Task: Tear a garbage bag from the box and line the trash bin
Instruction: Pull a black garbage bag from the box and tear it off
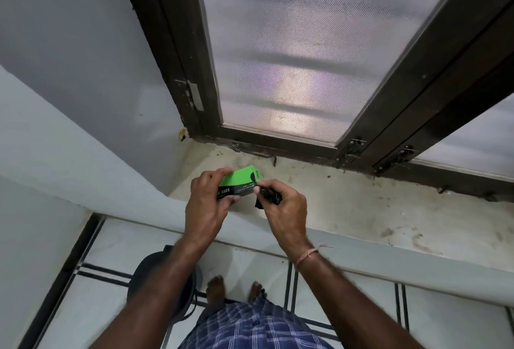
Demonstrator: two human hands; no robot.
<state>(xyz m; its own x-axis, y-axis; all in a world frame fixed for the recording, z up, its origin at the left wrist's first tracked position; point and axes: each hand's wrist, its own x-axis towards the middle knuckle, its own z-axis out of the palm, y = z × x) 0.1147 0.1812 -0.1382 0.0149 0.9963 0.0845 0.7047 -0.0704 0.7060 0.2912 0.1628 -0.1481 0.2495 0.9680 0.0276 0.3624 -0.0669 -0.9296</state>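
Observation:
A small green and black box of garbage bags (241,181) is held above the window sill by my left hand (207,204), fingers wrapped around its left end. At the box's right end, my right hand (281,209) pinches a crumpled piece of black garbage bag (269,195) that sticks out of the box. On the floor below my left forearm stands the dark round trash bin (144,270), mostly hidden by the arm.
A stained window sill (347,204) runs under a dark-framed window with frosted mesh panes (278,51). A metal latch (261,155) lies at the frame's base. White walls close in on the left. My bare feet (217,286) stand on tiled floor.

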